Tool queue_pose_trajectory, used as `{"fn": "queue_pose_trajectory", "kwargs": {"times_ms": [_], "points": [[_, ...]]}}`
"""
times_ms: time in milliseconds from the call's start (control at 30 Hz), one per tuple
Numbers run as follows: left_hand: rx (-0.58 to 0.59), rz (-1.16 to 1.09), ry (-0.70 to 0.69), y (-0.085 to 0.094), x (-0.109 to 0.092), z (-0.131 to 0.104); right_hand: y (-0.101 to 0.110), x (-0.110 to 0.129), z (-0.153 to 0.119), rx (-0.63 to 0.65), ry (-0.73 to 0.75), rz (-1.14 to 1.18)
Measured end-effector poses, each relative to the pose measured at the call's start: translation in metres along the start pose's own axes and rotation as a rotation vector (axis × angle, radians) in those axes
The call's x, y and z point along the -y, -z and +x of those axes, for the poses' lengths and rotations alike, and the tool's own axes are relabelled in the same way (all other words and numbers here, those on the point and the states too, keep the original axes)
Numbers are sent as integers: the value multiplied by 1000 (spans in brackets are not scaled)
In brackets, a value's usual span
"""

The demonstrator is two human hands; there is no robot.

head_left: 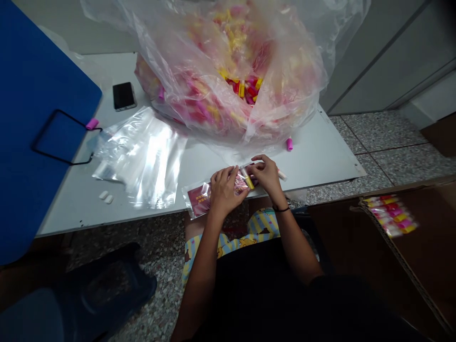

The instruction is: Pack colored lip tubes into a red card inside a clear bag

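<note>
A clear plastic packet with a dark red printed card [199, 199] lies at the table's front edge. My left hand [226, 189] rests on the packet, thumb and fingers around its middle. At the packet's right end, my right hand [265, 175] has its fingers bent in against the plastic. Between the two hands a yellow-ended tube [248, 179] shows in or on the packet. A whitish piece [281, 175] pokes out beside my right hand. Behind the hands stands a large translucent bag [213, 102] full of red, yellow and pink tubes.
Flat clear bags [153, 161] are spread on the white table [317, 161] at left, near a black phone-like device [124, 96] and two small white pieces [106, 197]. A blue board [39, 95] stands far left. A pink cap [289, 144] lies right. A filled packet [392, 215] sits on a carton.
</note>
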State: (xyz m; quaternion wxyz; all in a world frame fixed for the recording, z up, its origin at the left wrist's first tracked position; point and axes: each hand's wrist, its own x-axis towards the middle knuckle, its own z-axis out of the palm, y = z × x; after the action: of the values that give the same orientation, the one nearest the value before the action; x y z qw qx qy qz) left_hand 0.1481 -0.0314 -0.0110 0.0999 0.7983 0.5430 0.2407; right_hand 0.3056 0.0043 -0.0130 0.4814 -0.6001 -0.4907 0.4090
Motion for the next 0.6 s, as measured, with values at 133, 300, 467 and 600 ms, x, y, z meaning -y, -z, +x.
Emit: {"fn": "queue_pose_trajectory", "kwargs": {"times_ms": [133,300,467,600], "points": [[2,-3,-4,-1,0,0,9,10,-6,147,-76,19],[16,4,-3,0,-2,1,4,13,-7,199,29,-51],[22,5,-22,1,-1,1,3,11,-6,156,34,-120],[16,4,-18,0,0,1,4,10,-7,223,49,-85]]}}
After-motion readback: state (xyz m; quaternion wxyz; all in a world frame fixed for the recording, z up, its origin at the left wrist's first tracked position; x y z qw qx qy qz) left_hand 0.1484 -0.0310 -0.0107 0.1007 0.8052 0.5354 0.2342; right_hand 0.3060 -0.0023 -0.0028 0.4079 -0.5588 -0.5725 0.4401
